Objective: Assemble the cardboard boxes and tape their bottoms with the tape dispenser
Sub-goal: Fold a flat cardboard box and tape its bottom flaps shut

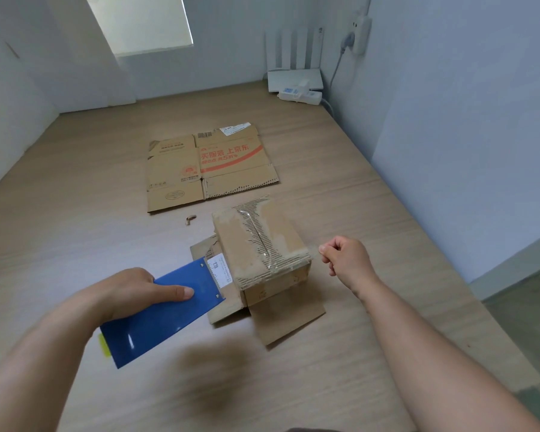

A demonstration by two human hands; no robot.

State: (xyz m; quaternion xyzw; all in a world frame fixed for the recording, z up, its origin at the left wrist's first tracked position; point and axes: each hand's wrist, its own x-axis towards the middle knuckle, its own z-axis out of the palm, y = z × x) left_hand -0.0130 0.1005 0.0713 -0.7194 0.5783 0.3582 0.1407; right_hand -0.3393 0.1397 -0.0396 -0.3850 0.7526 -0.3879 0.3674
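Two boxes mid-frame: flat box (212,166) above built box (234,244). Left hand (128,291) grips one dispenser (169,310); right hand (345,257) pinches tape (312,250).

Both bare forearms reach forward from the lower corners of the view. The left hand (134,291) grips the blue tape dispenser (169,313), thumb laid straight along its top face and the other fingers out of sight. The right hand (346,255) is curled, fingertips pinching the end of a clear tape strip (314,249).
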